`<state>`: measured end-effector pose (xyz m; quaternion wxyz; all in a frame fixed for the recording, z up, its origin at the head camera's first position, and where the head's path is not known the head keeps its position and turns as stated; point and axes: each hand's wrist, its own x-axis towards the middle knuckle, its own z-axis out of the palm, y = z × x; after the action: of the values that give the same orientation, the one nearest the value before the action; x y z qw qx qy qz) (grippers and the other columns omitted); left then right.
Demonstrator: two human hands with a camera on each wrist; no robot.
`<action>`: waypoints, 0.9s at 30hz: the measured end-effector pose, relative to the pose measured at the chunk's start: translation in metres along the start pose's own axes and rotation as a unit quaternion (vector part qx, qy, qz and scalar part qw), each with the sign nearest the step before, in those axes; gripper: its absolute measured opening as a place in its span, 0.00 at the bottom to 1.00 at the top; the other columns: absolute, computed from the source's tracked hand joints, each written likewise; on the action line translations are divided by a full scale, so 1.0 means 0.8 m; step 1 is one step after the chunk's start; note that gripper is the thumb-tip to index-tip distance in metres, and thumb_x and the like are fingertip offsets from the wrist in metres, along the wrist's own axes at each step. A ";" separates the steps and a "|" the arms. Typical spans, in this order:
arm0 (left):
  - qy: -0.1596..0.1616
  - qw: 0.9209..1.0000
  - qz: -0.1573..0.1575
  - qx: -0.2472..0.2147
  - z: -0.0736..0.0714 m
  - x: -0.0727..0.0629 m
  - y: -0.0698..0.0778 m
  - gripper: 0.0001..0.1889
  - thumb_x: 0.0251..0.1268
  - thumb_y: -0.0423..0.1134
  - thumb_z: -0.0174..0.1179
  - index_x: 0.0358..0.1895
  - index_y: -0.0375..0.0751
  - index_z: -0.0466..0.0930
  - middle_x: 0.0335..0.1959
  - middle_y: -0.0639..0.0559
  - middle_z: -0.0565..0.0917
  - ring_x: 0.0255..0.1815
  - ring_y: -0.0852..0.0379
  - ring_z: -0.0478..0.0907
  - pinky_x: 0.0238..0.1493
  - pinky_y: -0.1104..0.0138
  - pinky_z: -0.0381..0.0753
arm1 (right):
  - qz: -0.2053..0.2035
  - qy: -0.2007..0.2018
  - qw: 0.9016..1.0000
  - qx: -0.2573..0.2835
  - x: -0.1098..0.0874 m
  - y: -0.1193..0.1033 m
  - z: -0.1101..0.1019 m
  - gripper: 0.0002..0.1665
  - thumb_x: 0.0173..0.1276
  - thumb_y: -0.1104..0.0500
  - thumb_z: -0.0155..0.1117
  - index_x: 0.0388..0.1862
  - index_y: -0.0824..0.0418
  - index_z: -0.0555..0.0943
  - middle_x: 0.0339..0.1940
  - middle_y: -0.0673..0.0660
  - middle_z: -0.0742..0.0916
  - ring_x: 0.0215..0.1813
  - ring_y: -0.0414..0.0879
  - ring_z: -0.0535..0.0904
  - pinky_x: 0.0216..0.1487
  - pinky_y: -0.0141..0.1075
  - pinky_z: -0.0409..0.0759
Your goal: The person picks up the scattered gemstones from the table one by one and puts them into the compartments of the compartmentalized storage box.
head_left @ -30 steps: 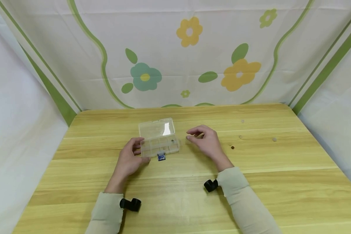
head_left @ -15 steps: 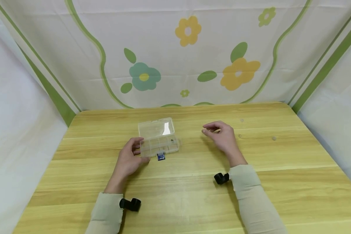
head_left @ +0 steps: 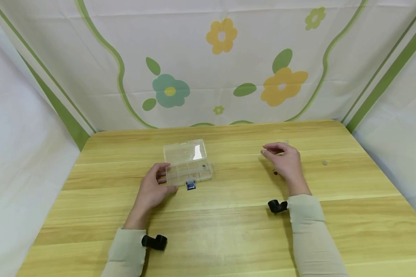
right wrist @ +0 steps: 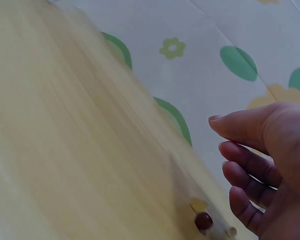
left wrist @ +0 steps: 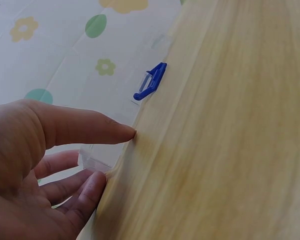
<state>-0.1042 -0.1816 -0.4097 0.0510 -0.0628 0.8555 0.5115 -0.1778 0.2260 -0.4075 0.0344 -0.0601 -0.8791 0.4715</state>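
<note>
A clear plastic compartment box [head_left: 182, 177] sits on the table with its lid [head_left: 185, 152] raised at the back. My left hand [head_left: 155, 187] holds the box's left end, thumb at the front corner and fingers behind. The blue latch [left wrist: 152, 81] hangs at the front edge. A small dark item [head_left: 204, 166] lies in a right-hand compartment. My right hand [head_left: 285, 161] hovers over the table at the right, fingers loosely bent, nothing visible between them. Below it lies a dark brown bead-like piece [right wrist: 203, 220], close to a yellowish piece [right wrist: 199, 204].
Two pale small pieces, one far [head_left: 287, 142] and one farther right [head_left: 325, 163], lie on the wooden table [head_left: 222, 238]. A flower-patterned cloth [head_left: 201, 69] rises behind the table's back edge. Each sleeve carries a black wrist camera [head_left: 277, 206].
My right hand has moved right, away from the box, to above the small pieces. The left hand and the box have stayed in place.
</note>
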 end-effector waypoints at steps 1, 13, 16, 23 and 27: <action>0.000 1.000 0.000 0.000 0.000 0.000 0.000 0.41 0.58 0.23 0.74 0.76 0.36 0.70 0.69 0.33 0.77 0.67 0.35 0.79 0.72 0.45 0.80 | 0.003 0.005 1.000 -0.001 0.001 0.003 -0.004 0.22 0.75 0.44 0.72 0.59 0.55 0.89 0.51 0.53 0.87 0.54 0.47 0.80 0.44 0.32 0.81; 0.000 1.000 0.001 0.003 0.000 0.000 -0.001 0.41 0.58 0.24 0.75 0.77 0.37 0.70 0.69 0.33 0.77 0.67 0.36 0.79 0.72 0.46 0.80 | 0.077 0.048 0.996 0.024 0.003 0.037 -0.046 0.27 0.73 0.40 0.73 0.62 0.55 0.88 0.42 0.34 0.85 0.45 0.35 0.80 0.39 0.27 0.80; -0.001 1.000 0.001 0.001 0.000 0.000 -0.001 0.41 0.58 0.24 0.75 0.77 0.37 0.70 0.69 0.33 0.77 0.67 0.36 0.80 0.71 0.46 0.81 | 0.092 0.044 0.995 0.019 0.004 0.045 -0.053 0.29 0.73 0.38 0.72 0.63 0.55 0.87 0.42 0.33 0.84 0.46 0.35 0.79 0.40 0.27 0.79; -0.002 1.000 0.001 -0.003 0.000 -0.001 0.000 0.41 0.58 0.23 0.74 0.77 0.36 0.69 0.69 0.33 0.77 0.67 0.35 0.80 0.71 0.46 0.81 | 0.114 0.045 0.992 0.020 0.006 0.060 -0.062 0.30 0.72 0.38 0.73 0.63 0.54 0.87 0.41 0.32 0.84 0.47 0.34 0.79 0.41 0.25 0.79; -0.002 1.000 0.002 -0.003 0.000 -0.001 0.000 0.41 0.58 0.23 0.74 0.77 0.36 0.69 0.70 0.33 0.77 0.67 0.35 0.80 0.71 0.46 0.81 | 0.108 0.045 0.993 0.008 0.004 0.064 -0.065 0.30 0.72 0.37 0.73 0.63 0.55 0.87 0.41 0.33 0.85 0.46 0.35 0.79 0.42 0.26 0.78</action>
<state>-0.1032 -0.1814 -0.4099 0.0520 -0.0601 0.8540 0.5141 -0.1713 0.2976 -0.4217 0.0237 -0.1754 -0.8611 0.4767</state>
